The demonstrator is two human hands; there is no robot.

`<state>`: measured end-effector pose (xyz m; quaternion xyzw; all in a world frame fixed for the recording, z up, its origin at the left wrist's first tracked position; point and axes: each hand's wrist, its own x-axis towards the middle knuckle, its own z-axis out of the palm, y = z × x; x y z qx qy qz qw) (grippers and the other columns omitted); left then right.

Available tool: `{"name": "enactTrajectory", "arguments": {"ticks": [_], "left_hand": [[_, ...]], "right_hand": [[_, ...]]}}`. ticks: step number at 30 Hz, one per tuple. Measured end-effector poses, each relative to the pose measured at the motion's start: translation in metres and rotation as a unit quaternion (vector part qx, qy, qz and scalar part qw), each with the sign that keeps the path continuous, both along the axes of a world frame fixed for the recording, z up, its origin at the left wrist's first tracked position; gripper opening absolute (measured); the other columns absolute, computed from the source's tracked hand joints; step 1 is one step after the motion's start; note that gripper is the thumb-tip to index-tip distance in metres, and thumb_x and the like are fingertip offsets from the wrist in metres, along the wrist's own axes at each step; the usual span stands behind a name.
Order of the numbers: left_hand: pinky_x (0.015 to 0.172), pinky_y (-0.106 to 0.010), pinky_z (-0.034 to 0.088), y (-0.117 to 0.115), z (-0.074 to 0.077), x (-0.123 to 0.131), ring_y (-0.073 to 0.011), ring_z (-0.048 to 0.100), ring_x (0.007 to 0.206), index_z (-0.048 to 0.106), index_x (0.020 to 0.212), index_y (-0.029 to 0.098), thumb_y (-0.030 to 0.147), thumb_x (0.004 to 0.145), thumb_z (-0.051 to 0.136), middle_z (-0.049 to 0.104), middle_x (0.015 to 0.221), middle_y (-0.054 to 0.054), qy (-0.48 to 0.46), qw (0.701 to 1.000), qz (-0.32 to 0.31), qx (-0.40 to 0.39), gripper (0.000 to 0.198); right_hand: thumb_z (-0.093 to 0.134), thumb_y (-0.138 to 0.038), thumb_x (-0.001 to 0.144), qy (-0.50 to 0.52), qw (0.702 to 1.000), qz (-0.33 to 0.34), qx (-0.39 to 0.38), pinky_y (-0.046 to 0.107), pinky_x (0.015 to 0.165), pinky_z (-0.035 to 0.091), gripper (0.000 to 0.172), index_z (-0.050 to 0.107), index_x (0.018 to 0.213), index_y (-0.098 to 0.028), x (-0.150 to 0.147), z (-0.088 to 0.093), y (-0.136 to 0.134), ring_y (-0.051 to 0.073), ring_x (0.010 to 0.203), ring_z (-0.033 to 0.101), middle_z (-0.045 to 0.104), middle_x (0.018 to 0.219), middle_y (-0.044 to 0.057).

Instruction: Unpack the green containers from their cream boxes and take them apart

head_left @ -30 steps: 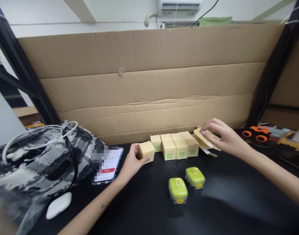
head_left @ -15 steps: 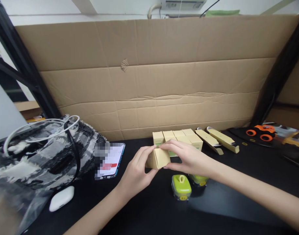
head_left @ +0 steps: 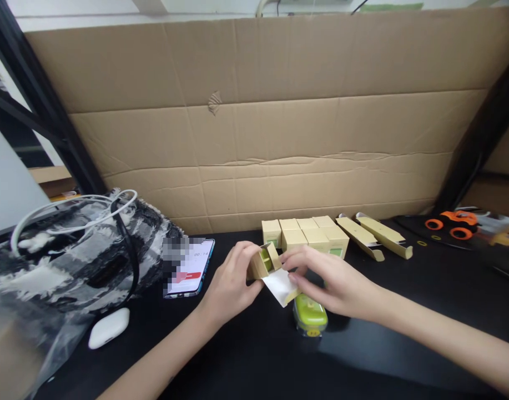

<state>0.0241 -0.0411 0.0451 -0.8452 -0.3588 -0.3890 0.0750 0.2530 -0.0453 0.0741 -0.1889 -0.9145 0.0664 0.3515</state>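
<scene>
My left hand [head_left: 231, 280] grips a small yellowish cardboard box [head_left: 260, 268] by its side, above the black table. The box's end is open, and something yellow-green shows inside. A long flap [head_left: 281, 286] hangs out toward me with its white inner face up. My right hand [head_left: 327, 278] has its thumb and fingers closed at that flap's edge, beside the opening. Just below stands a small clear container with a lime-green lid [head_left: 311, 314], partly hidden by the right hand.
Several closed small boxes [head_left: 293, 238] stand together behind my hands. Right of them lie two flattened boxes [head_left: 381, 236] and an orange toy truck [head_left: 458, 223]. On the left are a phone [head_left: 191, 272], a white earbud case [head_left: 109, 328] and a ragged black-and-grey bag [head_left: 154, 233]. A cardboard sheet [head_left: 271, 133] rises behind.
The held box's end has been opened, and its flap now folds outward toward me. My right hand has moved slightly right and down with the flap. The view has tilted a little downward.
</scene>
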Motion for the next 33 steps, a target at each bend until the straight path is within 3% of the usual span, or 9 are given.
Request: {"name": "enactTrajectory", "arguments": {"ticks": [4, 8, 15, 18, 20, 22, 27, 30, 33], "left_hand": [[0.085, -0.043, 0.056, 0.001, -0.002, 0.000, -0.0267, 0.058, 0.108, 0.034, 0.118, 0.023, 0.006, 0.079, 0.055, 0.054, 0.116, -0.013, 0.029, 0.998, -0.025, 0.059, 0.047], [0.085, -0.044, 0.057, -0.002, 0.000, 0.003, -0.0278, 0.058, 0.111, 0.036, 0.117, 0.022, 0.006, 0.083, 0.051, 0.056, 0.118, -0.015, 0.069, 0.990, -0.034, 0.121, 0.040], [0.091, -0.048, 0.054, -0.008, 0.003, 0.001, -0.0306, 0.053, 0.119, 0.046, 0.109, 0.021, -0.002, 0.084, 0.045, 0.056, 0.120, -0.015, 0.113, 0.976, -0.012, 0.186, 0.034], [0.091, -0.048, 0.053, -0.001, 0.002, -0.005, -0.0304, 0.052, 0.121, 0.044, 0.111, 0.021, -0.002, 0.084, 0.045, 0.054, 0.121, -0.015, 0.103, 0.979, -0.010, 0.178, 0.035], [0.092, -0.049, 0.052, 0.007, 0.002, -0.010, -0.0295, 0.052, 0.120, 0.043, 0.110, 0.023, -0.001, 0.085, 0.047, 0.055, 0.121, -0.013, 0.089, 0.983, -0.015, 0.157, 0.035], [0.092, -0.050, 0.051, 0.014, 0.001, -0.016, -0.0294, 0.054, 0.118, 0.045, 0.108, 0.025, 0.002, 0.084, 0.047, 0.056, 0.118, -0.011, 0.064, 0.991, -0.010, 0.120, 0.033], [0.094, -0.062, 0.042, 0.029, 0.004, -0.030, -0.0364, 0.053, 0.116, 0.049, 0.103, 0.022, -0.001, 0.074, 0.049, 0.058, 0.114, -0.013, -0.067, 0.996, 0.053, -0.021, 0.038], [0.096, -0.063, 0.037, 0.033, 0.005, -0.032, -0.0375, 0.052, 0.116, 0.043, 0.104, 0.021, 0.007, 0.070, 0.062, 0.057, 0.113, -0.014, -0.182, 0.973, 0.086, -0.114, 0.042], [0.088, -0.055, 0.048, 0.032, 0.008, -0.025, -0.0328, 0.062, 0.102, 0.033, 0.106, 0.022, 0.023, 0.071, 0.072, 0.061, 0.106, -0.013, -0.304, 0.922, 0.075, -0.227, 0.052]], "right_hand": [[0.038, -0.017, 0.097, -0.106, 0.988, -0.015, 0.113, 0.033, 0.072, 0.053, 0.023, 0.048, 0.116, -0.022, 0.000, 0.000, 0.002, 0.020, 0.092, 0.066, 0.066, 0.116, 0.008], [0.035, -0.021, 0.099, -0.122, 0.963, -0.086, 0.225, 0.033, 0.057, 0.044, 0.024, 0.056, 0.108, -0.014, -0.003, 0.001, 0.005, 0.019, 0.064, 0.061, 0.067, 0.079, 0.006], [0.044, -0.021, 0.097, -0.050, 0.965, -0.104, 0.234, 0.034, 0.063, 0.042, 0.021, 0.061, 0.086, -0.018, -0.010, -0.008, 0.022, 0.020, 0.070, 0.060, 0.064, 0.078, 0.007], [0.047, -0.019, 0.093, -0.018, 0.974, -0.084, 0.208, 0.038, 0.073, 0.047, 0.014, 0.060, 0.087, -0.018, -0.005, -0.009, 0.023, 0.024, 0.089, 0.061, 0.065, 0.098, 0.012], [0.048, -0.017, 0.092, -0.004, 0.982, -0.064, 0.176, 0.042, 0.083, 0.048, 0.011, 0.056, 0.086, -0.020, -0.001, -0.009, 0.022, 0.027, 0.107, 0.058, 0.062, 0.117, 0.015], [0.045, -0.016, 0.092, 0.009, 0.990, -0.056, 0.130, 0.038, 0.084, 0.050, 0.011, 0.051, 0.084, -0.021, 0.001, -0.008, 0.021, 0.023, 0.111, 0.059, 0.061, 0.123, 0.014], [0.043, -0.013, 0.091, 0.019, 0.995, -0.095, 0.023, 0.026, 0.070, 0.053, 0.015, 0.044, 0.079, -0.022, -0.003, -0.008, 0.017, 0.015, 0.084, 0.068, 0.071, 0.097, 0.007], [0.050, -0.011, 0.085, -0.022, 0.994, -0.104, -0.003, 0.028, 0.067, 0.053, 0.013, 0.048, 0.077, -0.022, -0.011, -0.012, 0.009, 0.016, 0.075, 0.068, 0.072, 0.086, 0.003], [0.056, -0.010, 0.079, -0.063, 0.992, -0.106, -0.005, 0.029, 0.065, 0.053, 0.012, 0.052, 0.075, -0.021, -0.018, -0.016, -0.002, 0.017, 0.068, 0.068, 0.071, 0.076, -0.001]]}}
